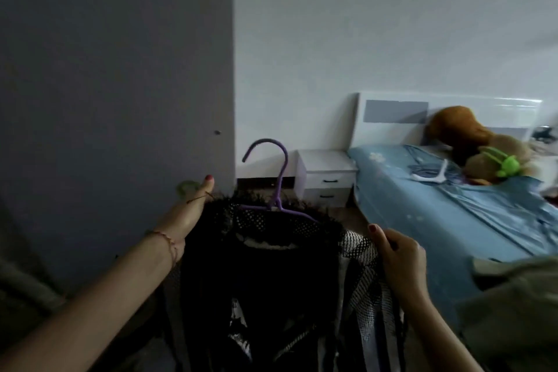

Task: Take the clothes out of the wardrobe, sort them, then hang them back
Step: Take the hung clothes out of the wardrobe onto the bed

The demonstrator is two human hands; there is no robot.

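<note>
Grey wardrobe panel (114,69) fills the left of the bedroom, with a white nightstand (327,172) and a blue-sheeted bed (437,205) to the right. Front and centre hangs a black mesh garment (265,266) on a purple hanger (276,187), hook up, its bar running left to right and the cloth dropping straight down. The left hand (187,214) holds the garment's left shoulder; its fingers are hidden behind the cloth, so probably curled. The right hand (398,257) pinches the right mesh edge. This looks like dressing the hanger; next comes squaring the shoulders, then carrying the hook to the rail.
</note>
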